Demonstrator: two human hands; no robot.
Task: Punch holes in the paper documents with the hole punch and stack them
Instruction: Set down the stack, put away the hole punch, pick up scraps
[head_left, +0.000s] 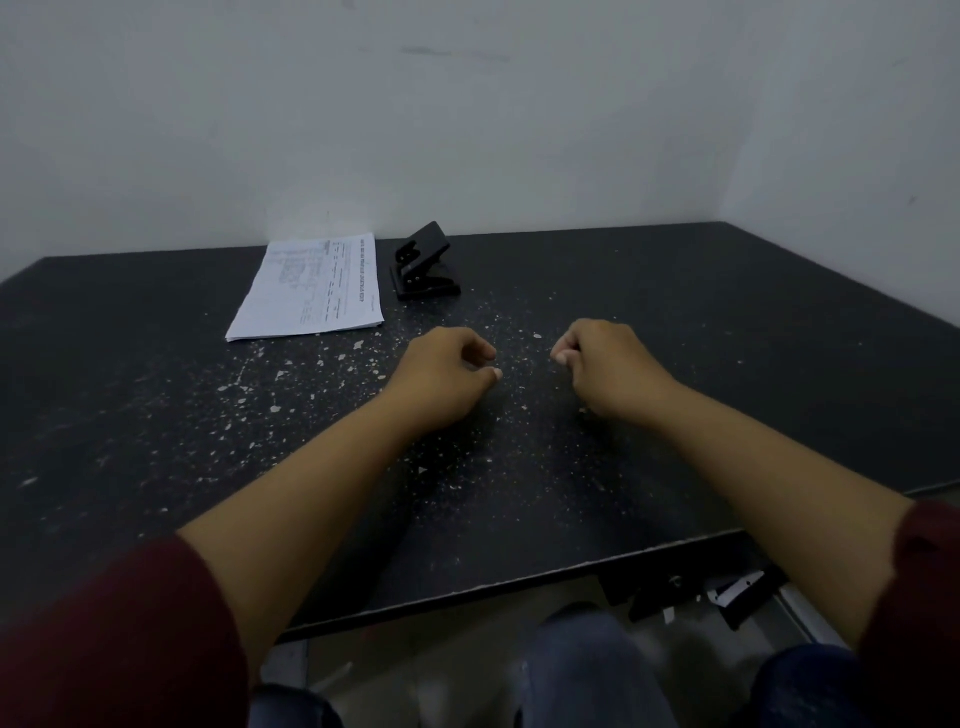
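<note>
Both hands out over the table now, palms down, side by side with a gap between them; the left hand has its fingers curled loosely under, holding nothing, and the right hand matches it, knuckles bent, nothing in its grasp; dark red sleeves pushed up both forearms, blue-trousered knees showing below the table's near edge, and some black and white hardware hanging under that edge at the right; nothing lies between the hands and the work ahead; the black table is speckled all over with pale flecks, thickest around the hands, and it sits pushed into a corner of plain white walls in dim light; at the far side, left of centre, a stack of paper documents lies flat, white with printed lines too small to read; just beside its right edge stands the hole punch, black, lever raised, apart from both hands.
</note>
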